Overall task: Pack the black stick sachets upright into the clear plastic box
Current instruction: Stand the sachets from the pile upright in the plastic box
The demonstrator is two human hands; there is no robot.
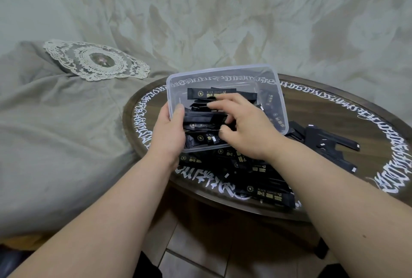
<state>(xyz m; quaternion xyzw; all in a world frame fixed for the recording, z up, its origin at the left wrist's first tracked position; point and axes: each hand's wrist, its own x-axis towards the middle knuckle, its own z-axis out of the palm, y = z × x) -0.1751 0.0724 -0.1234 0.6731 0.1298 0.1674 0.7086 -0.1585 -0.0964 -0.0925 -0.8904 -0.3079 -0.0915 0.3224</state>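
**Inspection: sachets lying flat, box tilted in hand**

The black stick sachets [207, 94] are slim foil sticks. Judge them light, pliable and slick-faced; they are likely to slide over one another and flop rather than stand alone. Take each by the flat faces near one sealed end, or gather several side by side so they brace each other.

Location: one batch lies inside the clear plastic box [225, 72], mostly crosswise and overlapping, not upright. A few at the right wall look nearer to standing. A larger loose heap [263, 190] sits on the round table [347, 112], near and right of the box.

Count: one box. Sachets in the box number roughly ten or more; overlap and your hand prevent an exact figure. The loose heap holds dozens, uncountable as it lies.

The box is thin-walled and, by my judgement, flexible and light. Hold it at the rim.

Your left hand [168, 131] grasps the box's left wall, thumb hooked over the rim to the inside, tilting the opening toward you. Your right hand [242, 125] is down in the box, fingers curled among the sachets; whether it actually pinches one cannot be determined.

Surroundings: one lace doily [95, 60] on a grey cushion at far left, and crumpled pale fabric behind the table.
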